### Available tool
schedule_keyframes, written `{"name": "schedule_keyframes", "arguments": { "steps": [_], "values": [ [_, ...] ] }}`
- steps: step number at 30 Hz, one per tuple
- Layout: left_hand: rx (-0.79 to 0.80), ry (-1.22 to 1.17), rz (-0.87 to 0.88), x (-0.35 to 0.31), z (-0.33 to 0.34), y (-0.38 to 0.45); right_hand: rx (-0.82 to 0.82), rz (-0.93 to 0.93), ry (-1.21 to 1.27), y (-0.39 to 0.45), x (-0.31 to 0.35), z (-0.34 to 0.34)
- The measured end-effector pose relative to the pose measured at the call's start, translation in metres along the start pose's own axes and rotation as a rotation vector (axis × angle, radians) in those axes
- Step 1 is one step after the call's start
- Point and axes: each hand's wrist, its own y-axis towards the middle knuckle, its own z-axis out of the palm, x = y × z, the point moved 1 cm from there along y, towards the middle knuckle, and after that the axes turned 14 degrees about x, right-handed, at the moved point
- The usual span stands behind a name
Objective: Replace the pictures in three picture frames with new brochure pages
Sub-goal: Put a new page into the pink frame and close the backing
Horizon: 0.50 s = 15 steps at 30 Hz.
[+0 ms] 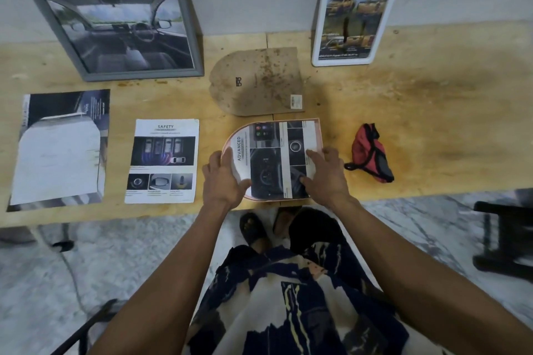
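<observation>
Head view: an arched frame (pixel 313 127) lies flat at the bench's (pixel 418 112) near edge with an "ADVANCED" page (pixel 277 158) on it, between both hands. Left hand (pixel 223 179) grips the frame's curved end, thumb on the page. Right hand (pixel 324 173) rests on the page's right part, fingers spread and nearly straight. Its backboard (pixel 256 81) lies just behind.

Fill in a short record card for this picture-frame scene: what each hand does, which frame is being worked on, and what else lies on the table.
left hand: grips the arched frame's curved end
right hand: fingers press the brochure page flat
arched frame: lying flat, page trimmed to its shape
backing board: off, behind the frame
spare pages: safety page, car page
leaning on wall: grey frame, white frame
</observation>
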Motion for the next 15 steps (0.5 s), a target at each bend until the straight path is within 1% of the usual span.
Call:
{"name": "schedule_keyframes", "arguments": {
  "steps": [3, 5, 7, 8, 11, 15],
  "values": [
    [-0.007, -0.058, 0.012, 0.003, 0.001, -0.001, 0.014, 0.017, -0.013, 0.0, 0.003, -0.004],
    [-0.028, -0.081, 0.005, 0.004, 0.0, 0.001, -0.074, 0.009, 0.023, 0.004, 0.01, -0.011],
    [-0.071, -0.125, -0.044, 0.002, -0.006, 0.008, -0.175, -0.01, 0.059, 0.013, 0.018, -0.021],
    [-0.094, -0.148, -0.069, -0.001, -0.01, 0.011, -0.197, -0.026, 0.066, 0.02, 0.023, -0.026],
    [-0.175, -0.221, -0.106, -0.016, -0.036, 0.027, -0.197, -0.07, 0.105, 0.047, 0.038, -0.047],
    [-0.175, -0.312, -0.136, -0.028, -0.068, 0.066, -0.127, -0.06, 0.162, 0.084, 0.054, -0.075]
  ]
}}
